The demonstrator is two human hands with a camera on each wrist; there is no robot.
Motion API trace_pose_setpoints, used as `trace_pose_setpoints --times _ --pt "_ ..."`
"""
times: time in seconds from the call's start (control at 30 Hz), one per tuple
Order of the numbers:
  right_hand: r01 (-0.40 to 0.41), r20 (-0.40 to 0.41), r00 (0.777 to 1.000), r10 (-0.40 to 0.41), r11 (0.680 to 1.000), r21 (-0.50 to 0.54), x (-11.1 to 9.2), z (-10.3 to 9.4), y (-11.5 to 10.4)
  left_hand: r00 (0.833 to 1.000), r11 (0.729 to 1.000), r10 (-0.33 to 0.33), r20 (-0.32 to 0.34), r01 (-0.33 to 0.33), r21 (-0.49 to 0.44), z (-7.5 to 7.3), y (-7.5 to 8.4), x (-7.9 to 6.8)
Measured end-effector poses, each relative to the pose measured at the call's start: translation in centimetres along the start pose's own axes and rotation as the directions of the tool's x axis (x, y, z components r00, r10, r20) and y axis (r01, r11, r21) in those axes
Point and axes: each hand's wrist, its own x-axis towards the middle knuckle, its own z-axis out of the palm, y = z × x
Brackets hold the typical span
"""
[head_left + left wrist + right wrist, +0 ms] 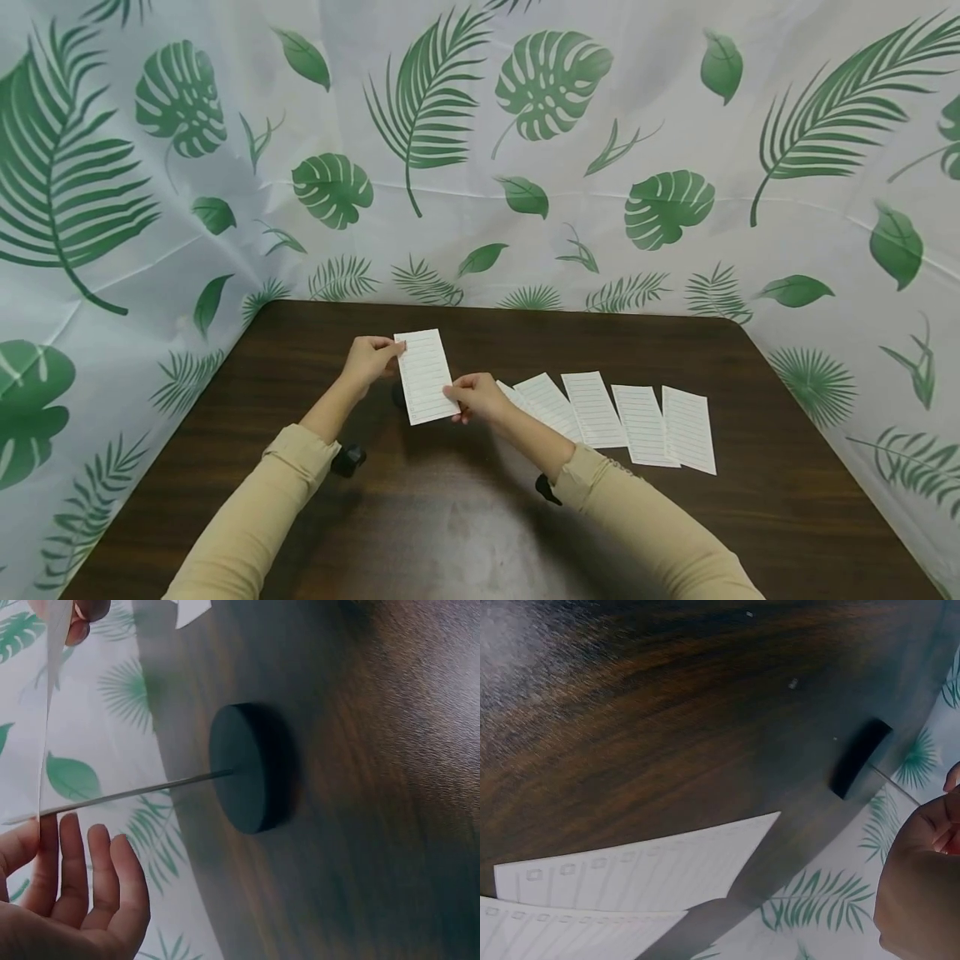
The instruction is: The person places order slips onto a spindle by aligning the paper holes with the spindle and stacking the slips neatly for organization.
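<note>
Both hands hold a white lined paper slip [426, 377] up above the table. My left hand [370, 362] pinches its upper left edge between thumb and index finger, the other fingers loosely bent. My right hand [480, 395] pinches the lower right edge. Under the slip stands a paper spike with a round black base [238, 769] and a thin metal rod [150, 789]. In the left wrist view the rod's tip reaches the slip, which shows nearly edge-on, right by the left thumb. The slip hides most of the spike in the head view.
Several more lined slips [592, 408] lie fanned out and overlapping on the dark wooden table [450, 517], right of the hands. Behind the table hangs a white cloth [465, 225] with green leaf prints. A black wrist camera [348, 460] sits at the left cuff.
</note>
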Motion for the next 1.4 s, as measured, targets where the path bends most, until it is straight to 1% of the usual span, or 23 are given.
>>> trace_pose_setpoints --times 0.13,0.23,0.33,0.4,0.53,0.63,0.77,0.83,1.0,1.13,1.23,1.4 --pt "-0.015 0.014 1.000 0.015 1.000 -0.004 0.0 0.0 0.4 1.000 0.999 0.002 0.013 -0.003 0.038 0.3 -0.9 0.3" --pt "-0.026 0.009 1.000 0.026 1.000 -0.016 0.1 0.0 0.6 1.000 0.998 0.019 0.015 -0.020 0.063 0.5 -1.5 0.6" --pt "-0.042 0.001 0.999 0.042 0.999 -0.029 0.3 0.1 0.9 1.000 0.997 0.022 0.014 -0.023 0.076 0.7 -2.0 0.8" --pt "-0.064 -0.002 0.998 0.064 0.997 -0.033 0.5 0.2 1.1 1.000 0.996 0.021 0.003 -0.021 0.084 0.8 -2.4 0.9" --pt "-0.092 -0.004 0.996 0.091 0.994 -0.066 0.8 0.3 1.4 0.999 0.993 0.029 -0.043 -0.024 0.112 1.2 -3.1 1.0" --pt "-0.093 -0.001 0.996 0.093 0.990 -0.106 0.9 0.4 1.7 0.995 0.990 0.046 -0.087 -0.034 0.135 1.5 -3.7 1.2" --pt "-0.098 0.025 0.994 0.104 0.981 -0.169 1.0 0.5 1.9 0.989 0.988 0.054 -0.135 -0.034 0.148 1.7 -4.4 1.3" --pt "-0.102 0.042 0.993 0.112 0.974 -0.201 1.0 0.6 2.0 0.989 0.987 0.046 -0.143 -0.023 0.160 1.7 -4.5 1.3" --pt "-0.095 0.063 0.991 0.114 0.962 -0.256 1.0 0.6 2.5 0.992 0.979 0.015 -0.126 0.011 0.203 1.8 -4.9 1.3" --pt "-0.066 0.069 0.993 0.091 0.952 -0.299 0.9 0.4 2.9 0.992 0.965 -0.001 -0.126 0.034 0.259 1.9 -5.2 1.4" --pt "-0.054 0.074 0.994 0.082 0.947 -0.317 0.8 0.3 3.1 0.993 0.946 0.003 -0.120 0.036 0.321 1.9 -5.3 1.5" --pt "-0.018 0.106 0.993 0.056 0.944 -0.330 0.9 0.1 3.4 0.993 0.911 0.008 -0.115 0.040 0.411 2.1 -5.4 1.6"
